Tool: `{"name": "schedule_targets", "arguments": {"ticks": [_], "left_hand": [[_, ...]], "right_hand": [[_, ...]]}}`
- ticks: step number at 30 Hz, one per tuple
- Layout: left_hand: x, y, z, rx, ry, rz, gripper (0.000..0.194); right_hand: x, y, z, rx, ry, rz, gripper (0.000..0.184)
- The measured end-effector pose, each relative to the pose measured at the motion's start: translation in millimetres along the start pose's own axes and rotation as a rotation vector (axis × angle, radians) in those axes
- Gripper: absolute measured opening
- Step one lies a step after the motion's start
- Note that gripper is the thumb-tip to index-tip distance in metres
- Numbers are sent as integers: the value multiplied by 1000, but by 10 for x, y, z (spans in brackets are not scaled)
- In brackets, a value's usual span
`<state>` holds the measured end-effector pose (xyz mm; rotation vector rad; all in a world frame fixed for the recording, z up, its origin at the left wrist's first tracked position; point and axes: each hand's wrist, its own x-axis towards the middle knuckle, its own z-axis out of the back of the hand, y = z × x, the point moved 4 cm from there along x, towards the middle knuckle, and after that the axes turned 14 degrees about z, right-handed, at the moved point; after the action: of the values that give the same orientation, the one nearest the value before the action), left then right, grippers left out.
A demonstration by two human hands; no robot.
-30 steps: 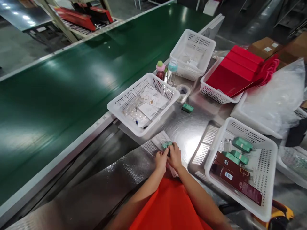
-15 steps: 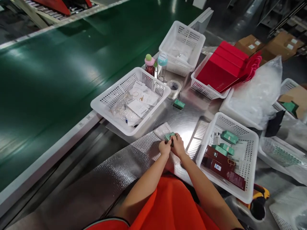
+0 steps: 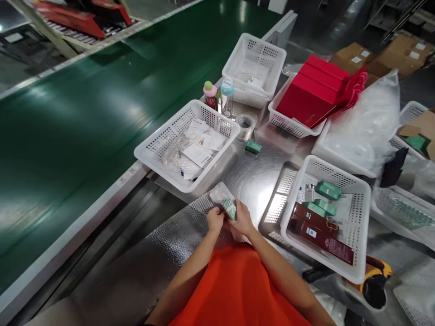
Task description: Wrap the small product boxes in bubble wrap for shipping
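Note:
A small green box (image 3: pixel 229 208) lies under clear bubble wrap between my hands, at the table's near edge. My right hand (image 3: pixel 243 219) is closed on its right side. My left hand (image 3: pixel 215 220) is curled, with fingers pressed together at the wrap beside the box's lower left; what exactly they pinch is hidden. A long sheet of bubble wrap (image 3: pixel 176 231) runs down to the left from my hands. Farther back, another small green box (image 3: pixel 253 147) sits on the metal table (image 3: pixel 241 172).
At the left stands a white basket (image 3: pixel 149 151) with papers and plastic bags. The right basket (image 3: pixel 363 226) contains green boxes and dark red boxes. A tape roll (image 3: pixel 245 122) and two bottles stand behind. A green conveyor belt (image 3: pixel 84 108) runs along the left.
My hands have shifted slightly left and moved apart. The green box has turned and now shows more of its face under the bubble wrap. The camera view has shifted a little.

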<state>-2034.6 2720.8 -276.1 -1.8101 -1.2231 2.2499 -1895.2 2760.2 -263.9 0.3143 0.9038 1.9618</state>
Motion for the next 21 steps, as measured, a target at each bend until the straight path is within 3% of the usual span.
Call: {"name": "schedule_targets", "arguments": {"ticks": [2,5,9,13,16,18,21], "left_hand": [[-78,-1,59,-36,43,30,21],[-224,3,115,-97,127,70,34],[-319,-37,45,-140,176,49,48],[-261,-85,-315,-183,258,23,51],[-168,-117,-591,-195,334,35,47],[-84,-172,-667,-189,358,38,43],[74,-322,-641,-175,320,25,31]], "right_hand": [[-38,124,-124,-71,-32,-13,90],[-87,304,-251,-205,-69,-61,91],[-111,425,-285,-305,-83,-106,79],[-59,230,39,-308,-75,-83,84],[-7,2,370,-316,-82,-74,75],[16,-80,478,-307,-84,-90,73],[17,-46,449,-331,-126,-122,75]]}}
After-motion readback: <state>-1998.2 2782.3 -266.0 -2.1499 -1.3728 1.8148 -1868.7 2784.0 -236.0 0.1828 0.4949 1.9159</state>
